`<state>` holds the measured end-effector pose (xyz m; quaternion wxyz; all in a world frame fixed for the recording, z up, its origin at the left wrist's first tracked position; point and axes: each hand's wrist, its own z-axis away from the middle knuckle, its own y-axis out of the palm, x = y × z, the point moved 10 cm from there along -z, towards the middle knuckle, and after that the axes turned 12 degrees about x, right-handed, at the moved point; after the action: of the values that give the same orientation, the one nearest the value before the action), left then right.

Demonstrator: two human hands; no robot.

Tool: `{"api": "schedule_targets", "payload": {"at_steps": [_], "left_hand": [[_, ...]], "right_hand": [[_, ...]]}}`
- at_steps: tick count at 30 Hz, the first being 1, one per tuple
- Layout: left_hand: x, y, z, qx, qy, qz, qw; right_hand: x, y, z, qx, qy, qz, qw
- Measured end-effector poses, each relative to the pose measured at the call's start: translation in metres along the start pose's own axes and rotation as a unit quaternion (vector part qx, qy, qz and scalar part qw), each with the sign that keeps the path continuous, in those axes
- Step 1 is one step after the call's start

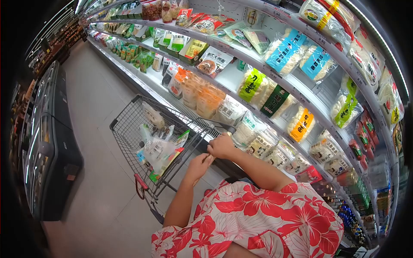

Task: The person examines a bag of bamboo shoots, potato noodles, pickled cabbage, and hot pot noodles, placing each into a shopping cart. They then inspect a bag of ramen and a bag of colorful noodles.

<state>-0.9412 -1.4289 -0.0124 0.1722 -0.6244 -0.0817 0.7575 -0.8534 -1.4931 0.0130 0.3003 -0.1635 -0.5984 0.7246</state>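
Note:
A wire shopping cart (129,129) stands in front of me, angled along the chilled shelves. My right hand (222,146) is closed around its beige handle (228,134), near the shelf-side end. Just below, my left hand (198,167) is also closed on the handle, close against the right one; its fingertips are partly hidden. Inside the cart lie a translucent plastic bag (159,151) with goods in it and a pale package (152,115) nearer the front. A red bar (141,181) shows on the cart's left side.
Tiered shelves (297,88) of bagged noodles curve along my right, close to the cart. Orange noodle packs (210,101) sit on the bottom shelf beside the cart. A dark freezer case (56,159) borders the left of the tiled aisle (88,99).

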Motion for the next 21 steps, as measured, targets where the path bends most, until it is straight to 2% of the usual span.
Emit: {"api": "schedule_targets", "payload": {"at_steps": [3,4,7,9,12,15,17,18,21], "left_hand": [[0.009,-0.012,-0.013,-0.002,0.001,-0.053,0.999],[0.001,-0.021,-0.010,-0.031,0.021,-0.050,0.998],[0.019,-0.034,-0.018,-0.022,-0.011,-0.091,0.996],[0.019,-0.044,-0.020,-0.042,0.014,-0.087,0.995],[0.013,-0.057,-0.024,-0.053,0.033,-0.096,0.993],[0.020,-0.066,-0.028,-0.035,-0.007,-0.094,0.995],[0.030,-0.080,-0.028,-0.076,-0.030,-0.085,0.993],[0.030,-0.086,-0.030,-0.075,-0.031,-0.092,0.992],[0.020,-0.107,-0.037,-0.116,-0.012,-0.121,0.986]], "right_hand": [[0.004,-0.005,-0.011,0.016,0.010,0.006,1.000],[0.004,-0.004,-0.017,0.016,0.008,0.006,1.000],[0.006,-0.003,-0.029,0.014,0.004,0.006,1.000],[0.008,-0.005,-0.040,0.010,0.000,0.005,1.000],[0.009,-0.009,-0.053,-0.018,-0.007,-0.012,1.000],[0.015,-0.013,-0.064,-0.037,-0.023,-0.003,0.999],[0.019,-0.017,-0.071,-0.042,-0.026,-0.020,0.999],[0.019,-0.021,-0.077,-0.084,-0.027,-0.034,0.996],[0.018,-0.025,-0.090,-0.097,-0.060,-0.071,0.991]]}}
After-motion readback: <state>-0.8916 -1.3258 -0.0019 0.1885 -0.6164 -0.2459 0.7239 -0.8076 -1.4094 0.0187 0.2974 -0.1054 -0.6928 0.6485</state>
